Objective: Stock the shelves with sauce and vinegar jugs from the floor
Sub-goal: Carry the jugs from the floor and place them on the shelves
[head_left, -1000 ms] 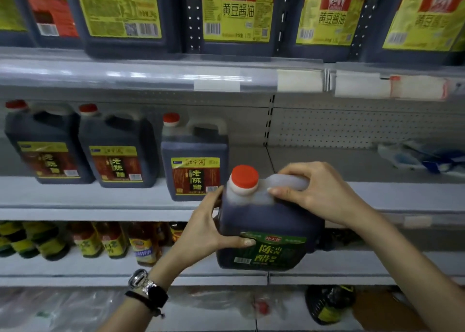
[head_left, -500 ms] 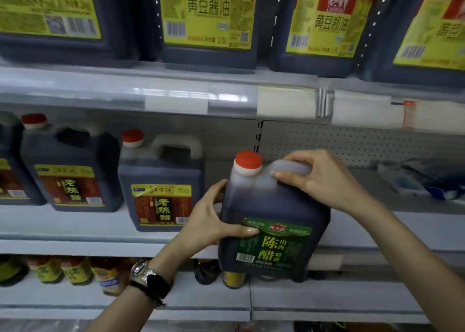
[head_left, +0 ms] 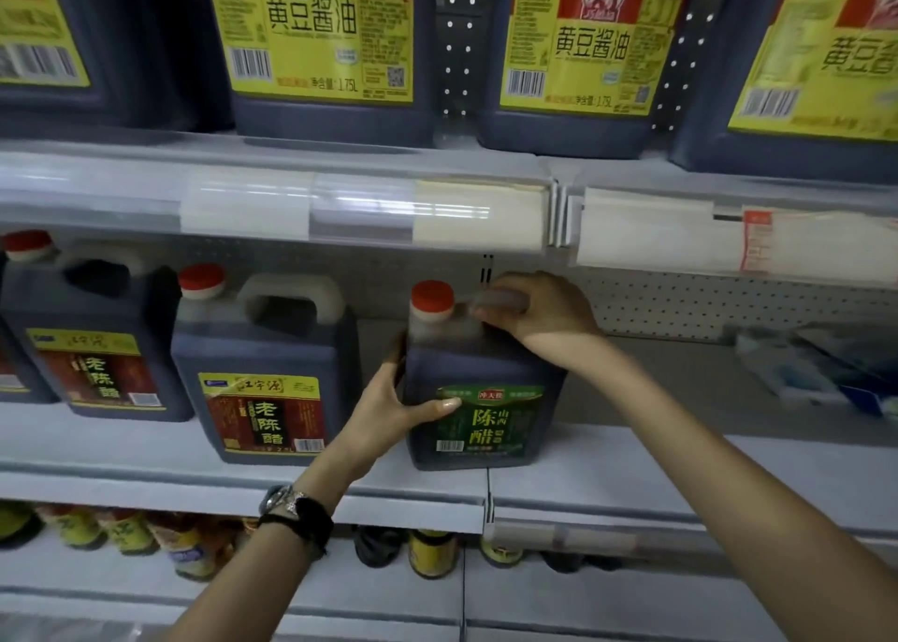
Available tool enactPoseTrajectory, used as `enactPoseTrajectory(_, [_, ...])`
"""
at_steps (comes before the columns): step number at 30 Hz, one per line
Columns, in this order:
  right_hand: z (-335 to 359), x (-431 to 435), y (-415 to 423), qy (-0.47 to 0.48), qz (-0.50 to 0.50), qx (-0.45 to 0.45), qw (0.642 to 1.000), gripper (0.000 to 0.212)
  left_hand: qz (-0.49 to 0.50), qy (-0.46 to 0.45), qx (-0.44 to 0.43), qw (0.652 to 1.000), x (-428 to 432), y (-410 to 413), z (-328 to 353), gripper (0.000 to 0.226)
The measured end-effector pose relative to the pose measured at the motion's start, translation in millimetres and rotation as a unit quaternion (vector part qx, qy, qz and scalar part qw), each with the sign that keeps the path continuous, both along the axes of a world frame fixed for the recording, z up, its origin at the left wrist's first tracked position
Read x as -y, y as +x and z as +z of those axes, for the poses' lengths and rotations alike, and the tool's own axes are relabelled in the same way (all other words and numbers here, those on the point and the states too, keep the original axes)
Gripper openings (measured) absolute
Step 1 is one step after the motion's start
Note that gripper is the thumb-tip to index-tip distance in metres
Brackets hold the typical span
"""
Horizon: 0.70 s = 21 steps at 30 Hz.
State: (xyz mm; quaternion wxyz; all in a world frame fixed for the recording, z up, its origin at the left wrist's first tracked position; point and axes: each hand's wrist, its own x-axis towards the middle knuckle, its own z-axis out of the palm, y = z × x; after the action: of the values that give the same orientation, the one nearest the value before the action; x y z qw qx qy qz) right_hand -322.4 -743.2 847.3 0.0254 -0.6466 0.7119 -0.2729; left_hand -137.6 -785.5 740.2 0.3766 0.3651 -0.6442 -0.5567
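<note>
On the middle shelf [head_left: 631,466], the right hand [head_left: 539,313] grips the green-labelled vinegar jug [head_left: 486,398] by its handle and the left hand [head_left: 388,408] clasps its side (thumb across the label). The jug stands near the front edge, beside a red-labelled jug [head_left: 265,384], with open shelf to its right.

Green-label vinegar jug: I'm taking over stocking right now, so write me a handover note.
Left hand grips the green-label vinegar jug by its left side, thumb on the front.
Right hand grips its top handle.
The jug appears set on the middle shelf, right of the red-label vinegar jugs, a gap between.
Done: this jug is placed.
Left: let go, square it up; any jugs on the floor are out of view.
</note>
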Motion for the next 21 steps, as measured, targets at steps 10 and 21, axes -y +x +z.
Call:
enactPoseTrajectory(10, [-13.3,11.1,-2.2,-0.070,-0.007,-0.033,0.997,0.041,0.031,-0.034,0.017,0.999,-0.5,-3.6,-9.6,0.028])
enactPoseTrajectory(21, [-23.6,15.2,1.7,-0.157,-0.027,-0.059,0.985,0.051,0.090,-0.108,0.073,0.987,-3.4,-10.2,-8.9,0.042])
